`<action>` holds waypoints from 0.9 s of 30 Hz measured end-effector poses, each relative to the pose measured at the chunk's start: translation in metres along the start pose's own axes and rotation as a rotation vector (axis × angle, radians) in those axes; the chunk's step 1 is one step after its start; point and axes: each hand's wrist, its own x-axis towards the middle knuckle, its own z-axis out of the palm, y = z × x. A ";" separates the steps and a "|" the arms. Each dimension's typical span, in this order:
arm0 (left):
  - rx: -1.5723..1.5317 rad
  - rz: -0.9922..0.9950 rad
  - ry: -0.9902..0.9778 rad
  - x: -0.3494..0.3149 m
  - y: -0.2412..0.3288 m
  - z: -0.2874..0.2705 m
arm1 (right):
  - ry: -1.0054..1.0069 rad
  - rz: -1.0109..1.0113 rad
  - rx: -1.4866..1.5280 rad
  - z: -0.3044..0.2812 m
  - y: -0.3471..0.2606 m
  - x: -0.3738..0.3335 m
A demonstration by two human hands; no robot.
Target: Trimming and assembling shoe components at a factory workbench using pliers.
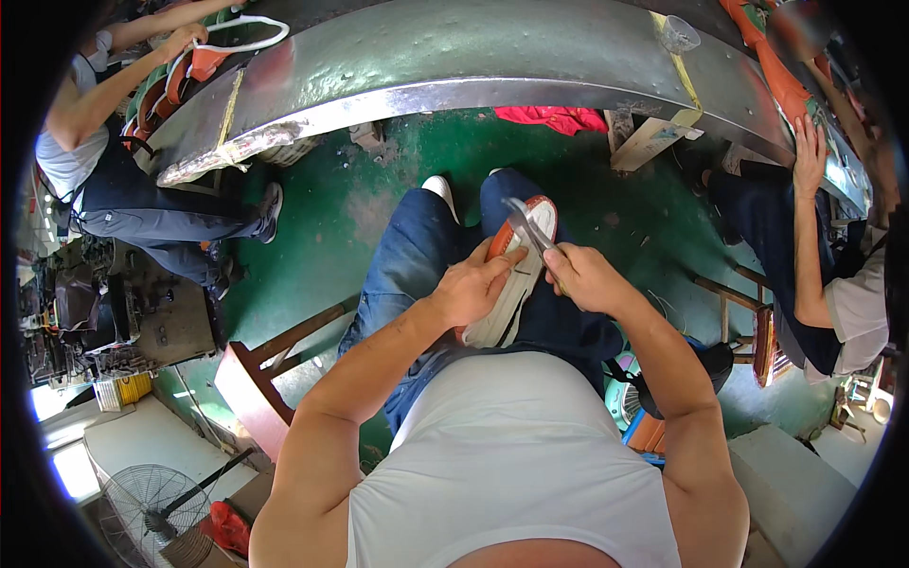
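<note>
Head view, sole entry.

Item one: my left grip [469, 289], closed on the left side of the shoe, fingers laid across its upper face and pointing toward my other hand.

Item two: my right grip [589, 276], fist wrapped round the lower end of a grey metal hand tool [532, 230]; its curved head reaches forward and left of that fist, over the far part of the shoe. Whether head and shoe touch, I cannot tell.

Item three: one shoe [516, 295], white with an orange edge, on my lap over blue jeans [402, 256], lying between my two grips. Long axis: from near my waist outward, leaning to the right; the far end passes beyond both grips. Nearer: the left, in contact; the right stands just beside the shoe's right edge, its tool slanting across that axis.

Surroundings: well ahead of both grips, a grey metal bench [426, 57] bearing a clear cup [680, 36]; beneath it, red cloth [554, 119]. Far ahead-left, a co-worker's hand [182, 40] at an orange piece [205, 62]; far right, another person's hand [808, 156]. Behind-left of my left grip, a standing fan [156, 516]
</note>
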 end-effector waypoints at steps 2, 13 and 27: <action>0.059 0.003 -0.053 0.001 0.000 0.001 | 0.006 0.001 -0.046 0.008 0.018 0.001; -0.599 -0.325 -0.410 -0.026 -0.010 -0.020 | 0.019 -0.024 -0.467 0.020 0.024 -0.027; -1.010 -0.591 -0.159 0.054 -0.049 -0.024 | 0.198 0.111 0.707 0.039 0.082 -0.025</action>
